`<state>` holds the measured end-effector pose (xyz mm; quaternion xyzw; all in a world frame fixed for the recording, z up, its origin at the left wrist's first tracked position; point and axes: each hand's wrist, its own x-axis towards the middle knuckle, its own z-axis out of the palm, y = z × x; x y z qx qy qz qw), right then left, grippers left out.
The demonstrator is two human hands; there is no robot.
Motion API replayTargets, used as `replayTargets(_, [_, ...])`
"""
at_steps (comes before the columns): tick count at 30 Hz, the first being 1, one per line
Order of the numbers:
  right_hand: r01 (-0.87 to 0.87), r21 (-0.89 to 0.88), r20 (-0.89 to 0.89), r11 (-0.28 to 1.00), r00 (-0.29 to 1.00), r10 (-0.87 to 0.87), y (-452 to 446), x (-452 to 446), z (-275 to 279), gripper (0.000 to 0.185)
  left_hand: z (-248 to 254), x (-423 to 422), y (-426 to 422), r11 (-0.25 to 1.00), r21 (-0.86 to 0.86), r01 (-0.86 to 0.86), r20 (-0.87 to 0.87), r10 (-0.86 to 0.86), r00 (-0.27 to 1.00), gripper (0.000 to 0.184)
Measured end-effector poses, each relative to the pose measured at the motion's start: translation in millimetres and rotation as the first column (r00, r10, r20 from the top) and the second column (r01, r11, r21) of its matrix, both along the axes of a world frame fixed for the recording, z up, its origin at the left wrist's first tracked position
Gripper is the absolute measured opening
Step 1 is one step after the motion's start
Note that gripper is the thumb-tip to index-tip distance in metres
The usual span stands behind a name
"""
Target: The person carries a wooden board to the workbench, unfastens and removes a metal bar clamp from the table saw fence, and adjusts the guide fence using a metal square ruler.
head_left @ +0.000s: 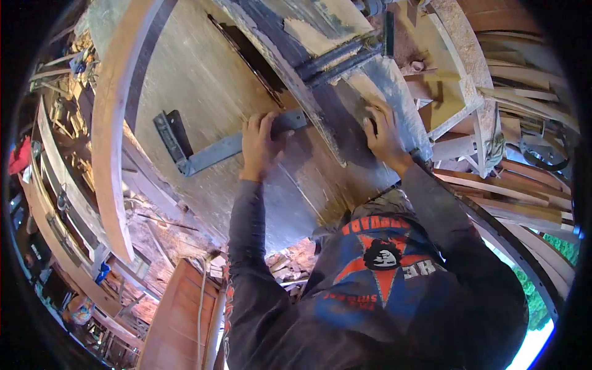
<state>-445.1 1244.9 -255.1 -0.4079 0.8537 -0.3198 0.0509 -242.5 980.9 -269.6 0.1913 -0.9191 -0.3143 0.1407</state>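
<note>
My left hand lies over the flat arm of an L-shaped metal bar, its fingers bent across the bar. A shorter piece stands up at the bar's left end. Beneath it is a worn, flat worktable with a long dark slot. To the right, my right hand rests by the worn board and metal fence assembly across the table. Its fingers are bent but apart, and I see nothing held in it.
A curved wooden piece rises along the table's left side. Wood strips are stacked at right, near a curved wooden frame. A reddish-brown panel stands at lower left, and scraps and sawdust cover the floor.
</note>
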Motion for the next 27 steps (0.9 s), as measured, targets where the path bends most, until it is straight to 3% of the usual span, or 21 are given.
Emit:
replayTargets(2, [-0.024,0.077,-0.163,0.997,0.986,0.036,0,2,-5,0.031,-9,0,1,1.000,-0.017,-0.023,-0.044,0.022,0.999,0.058])
replayTargets(7, [-0.047,0.083,-0.186,0.995,0.981,0.061,1,1,-8,0.030,-18,-10,-7,0.988,-0.076,-0.137,-0.109,0.129,0.986,0.055])
replayTargets(12, [-0.038,0.073,-0.187,0.997,0.981,0.051,2,-1,-8,0.030,-16,-24,-16,0.978,0.036,-0.207,-0.098,0.209,0.973,0.055])
replayTargets(15, [-0.001,0.058,-0.054,0.998,0.999,0.004,-9,-3,-2,0.029,-16,-25,-16,0.973,-0.027,-0.230,-0.097,0.227,0.969,0.052])
replayTargets(17, [0.236,-0.229,0.248,0.944,0.952,-0.178,-49,-2,6,0.032,-15,-23,-18,0.976,-0.036,-0.215,-0.118,0.210,0.971,0.053])
replayTargets(19, [-0.025,-0.410,0.065,0.912,0.996,0.056,-109,-8,27,0.030,-14,-22,-17,0.982,-0.046,-0.183,-0.136,0.175,0.975,0.054])
replayTargets(21, [-0.319,-0.308,-0.250,0.896,0.936,0.247,-171,-15,61,0.028,-13,-25,-14,0.977,-0.050,-0.207,-0.112,0.200,0.973,0.057])
replayTargets(23, [-0.361,-0.164,-0.446,0.918,0.857,0.257,-223,-16,73,0.035,-21,-24,-15,0.977,-0.063,-0.204,-0.141,0.193,0.971,0.057])
replayTargets(24, [-0.364,-0.163,-0.450,0.917,0.855,0.259,-243,-21,79,0.035,-23,-24,-16,0.976,-0.073,-0.203,-0.164,0.189,0.968,0.057])
replayTargets(26, [-0.502,0.210,-0.270,0.839,0.795,0.543,-274,-31,84,0.049,-15,-24,-17,0.979,-0.076,-0.192,-0.158,0.178,0.971,0.057])
replayTargets(27, [-0.508,0.214,-0.272,0.835,0.790,0.550,-283,-33,80,0.049,-14,-23,-18,0.981,-0.077,-0.180,-0.146,0.167,0.975,0.057])
